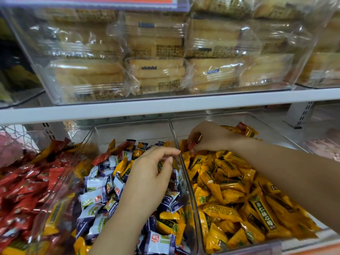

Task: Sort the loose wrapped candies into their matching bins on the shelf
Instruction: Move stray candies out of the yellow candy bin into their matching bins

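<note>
Three clear bins sit side by side on the lower shelf. The left bin [55, 183] holds mostly red candies. The middle bin [128, 129] holds a mix of white-and-purple, yellow and red candies. The right bin [257, 118] is filled with yellow candies. My left hand [152, 173] hovers over the middle bin, fingers loosely curled, and whether it holds anything cannot be told. My right hand [206, 138] reaches over the back of the right bin and pinches a red candy [192, 145] between its fingertips.
A white shelf board [165, 105] runs just above the bins. On it stands a large clear box [46, 85] of wrapped biscuits. A perforated shelf bracket [301, 115] stands at the right. Pink packets [11, 148] lie at the far left.
</note>
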Available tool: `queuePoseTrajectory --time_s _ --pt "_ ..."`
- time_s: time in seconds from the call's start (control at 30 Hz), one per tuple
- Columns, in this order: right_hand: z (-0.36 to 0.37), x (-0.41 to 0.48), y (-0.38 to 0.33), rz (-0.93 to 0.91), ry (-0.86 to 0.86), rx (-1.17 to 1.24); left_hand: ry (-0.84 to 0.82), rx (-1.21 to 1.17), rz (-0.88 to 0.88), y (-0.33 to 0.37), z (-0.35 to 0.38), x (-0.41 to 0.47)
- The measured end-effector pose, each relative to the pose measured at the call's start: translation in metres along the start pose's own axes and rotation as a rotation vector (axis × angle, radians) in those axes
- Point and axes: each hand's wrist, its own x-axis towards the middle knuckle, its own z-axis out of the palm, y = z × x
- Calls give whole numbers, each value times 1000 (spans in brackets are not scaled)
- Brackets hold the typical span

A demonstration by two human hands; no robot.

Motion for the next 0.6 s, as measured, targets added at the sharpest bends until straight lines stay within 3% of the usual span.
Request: queuePoseTrajectory --time_s 0.27,0.37,0.5,0.6 --pt "-28 -40 -20 -62 81 204 26 -19 -33 5 -2 -1" --pt "-28 -56 -43 -160 88 356 31 -155 -87 14 -3 -1" --pt "-22 -66 -68 -300 94 386 11 -389 -100 25 -3 -2" --pt "-20 -70 -74 -327 75 463 74 -412 -113 25 -3 0"
